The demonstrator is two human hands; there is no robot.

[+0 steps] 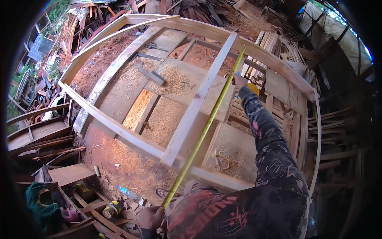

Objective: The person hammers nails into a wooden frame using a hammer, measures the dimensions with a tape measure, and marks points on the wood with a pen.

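Wooden frame (pixel 274 65): pale, with crossbar (pixel 203 93). Yellow measuring tape (pixel 207 125): one, stretched across the frame from far beam past near rail. Left hand (pixel 152 217): outside the frame's near rail, pinching the tape. Right hand (pixel 240 82): within the frame, at the tape; grip cannot be told.

Large red capital letters (pixel 207 214) run across the chest of the person's dark shirt (pixel 274 207), and a smaller pale outlined emblem (pixel 238 217) sits to their right. The yellow tape measure blade (pixel 197 144), slanting from near left to far right, bears dark graduations too small to read. Farther off, left of the blade, dark strokes (pixel 187 84) on a sawdust-strewn panel (pixel 213 99) cannot be made out as writing.
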